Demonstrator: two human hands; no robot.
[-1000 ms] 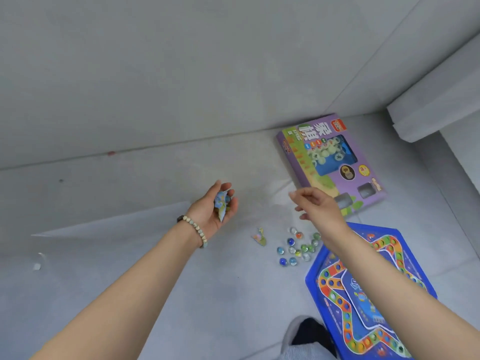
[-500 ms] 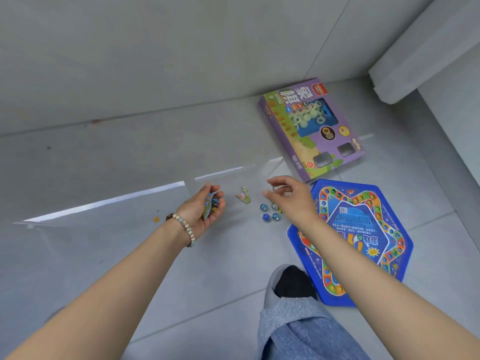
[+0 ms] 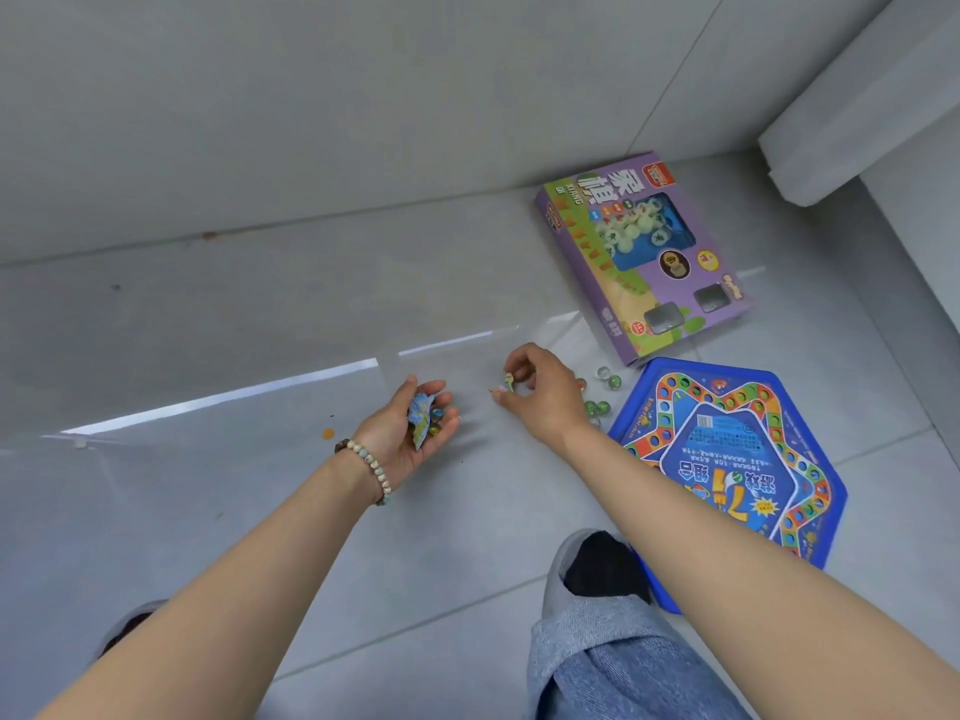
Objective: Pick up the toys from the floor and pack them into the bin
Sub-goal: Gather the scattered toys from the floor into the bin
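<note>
My left hand (image 3: 410,433) is palm up, cupped round a small blue printed wrapper (image 3: 418,419) and a few marbles. My right hand (image 3: 535,394) is low over the floor and pinches a small yellow-green scrap (image 3: 508,382) between thumb and fingers. Several glass marbles (image 3: 597,406) lie on the floor just right of that hand, partly hidden by it. A blue hexagonal game board (image 3: 737,459) lies at the right. A purple chess box (image 3: 644,252) lies beyond it near the wall. No bin is in view.
The grey tiled floor (image 3: 260,330) meets a grey wall at the top. A white ledge (image 3: 857,111) juts in at the upper right. My jeans leg and grey slipper (image 3: 587,569) stand beside the board; a small orange spot (image 3: 328,434) lies left of my left hand.
My right hand has moved left from above the marbles and taken hold of the small scrap. My left hand, still cupping the wrapper and marbles, has lowered toward the floor. The camera has tilted down.
</note>
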